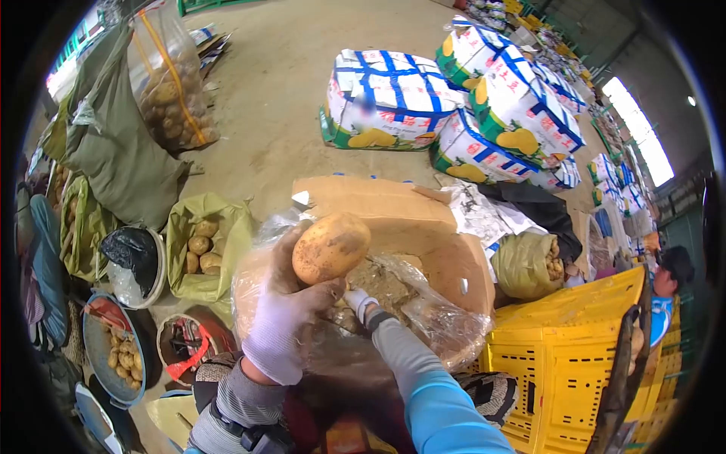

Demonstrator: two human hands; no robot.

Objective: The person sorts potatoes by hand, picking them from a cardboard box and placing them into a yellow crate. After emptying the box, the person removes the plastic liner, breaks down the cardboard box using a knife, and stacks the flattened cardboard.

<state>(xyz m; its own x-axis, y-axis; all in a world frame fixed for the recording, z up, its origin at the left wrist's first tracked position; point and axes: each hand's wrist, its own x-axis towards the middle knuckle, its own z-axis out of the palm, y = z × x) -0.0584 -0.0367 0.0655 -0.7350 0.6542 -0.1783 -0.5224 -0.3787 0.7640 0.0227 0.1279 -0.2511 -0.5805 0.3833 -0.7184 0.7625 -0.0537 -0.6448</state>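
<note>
My left hand [291, 303], in a dirty white glove, has its fingers wrapped round a large potato [331, 248] with dark soil marks. It holds the potato up over an open cardboard box [461, 276]. Clear plastic film [446, 321] lines the box, and brown soil [389, 287] shows inside. Lower down, my right hand [358, 303], also in a white glove, reaches into the box. Its fingers are mostly hidden behind my left hand, so I cannot make out whether they grip anything.
Yellow crates [560, 363] stand close on the right. On the left are a green sack of potatoes [208, 242], a blue basin of small potatoes [125, 359] and a bucket [189, 340]. Packed white-and-blue bags [386, 98] stand ahead. A person [665, 287] is at far right.
</note>
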